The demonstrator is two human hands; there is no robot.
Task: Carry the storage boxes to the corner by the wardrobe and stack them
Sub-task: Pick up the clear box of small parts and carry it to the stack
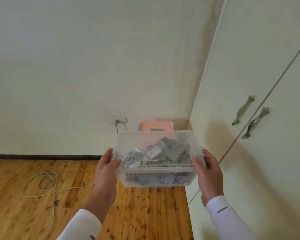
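My white sleeves come up from the bottom edge, one on each side. My left grip is wrapped round the left end of the clear plastic storage box, with the thumb hooked over the rim and the fingers curled against the outer wall. My right grip clamps the right end the same way, thumb on the rim beside the small side lug. The box has no lid and hangs level between my two grips, in the air above the varnished knotty wooden floor. Inside it lies a heap of grey things. They look like folded cloth, though the cloudy plastic blurs them too much to be sure.

On the floor to the left, a thin white cable lies in loose loops and runs behind my left wrist. Beyond the box, in the corner, a container with a flat pink lid stands against the cream wall; the box I hold hides its lower part. Just left of it a white wall socket has a plug in it. A dark skirting board runs along the foot of the wall. On the right stands the white wardrobe, its two doors closed, each with a curved green handle.
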